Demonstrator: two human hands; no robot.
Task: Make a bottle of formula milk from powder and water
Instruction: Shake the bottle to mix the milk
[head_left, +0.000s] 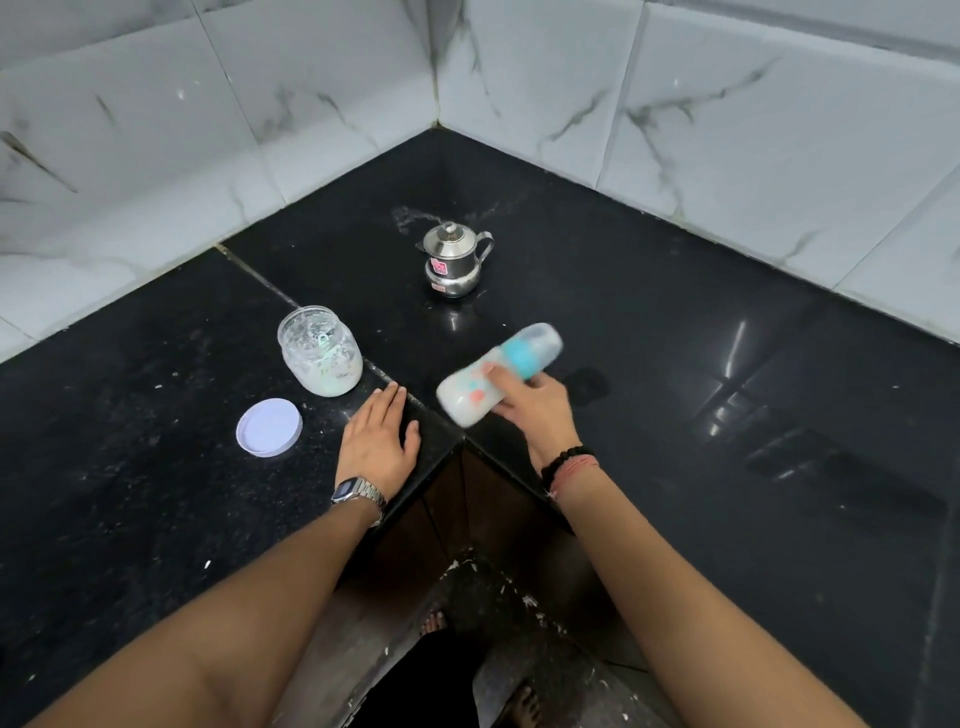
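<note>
My right hand (535, 408) grips a baby bottle (470, 395) with a teal collar and clear cap, tilted on its side above the black counter and blurred by motion; milky liquid shows inside. My left hand (379, 436) lies flat on the counter's inner corner, fingers apart, holding nothing. An open glass jar (319, 351) of white powder stands left of the bottle, powder smeared on its walls. Its white lid (269, 427) lies flat in front of the jar. A small steel pot (454, 260) with lid and handle stands farther back.
The black granite counter (727, 415) forms an L around me, backed by white marble-pattern wall tiles (675, 130). Powder specks dot the left part of the counter. The inner edge drops to the floor (467, 597) between my arms.
</note>
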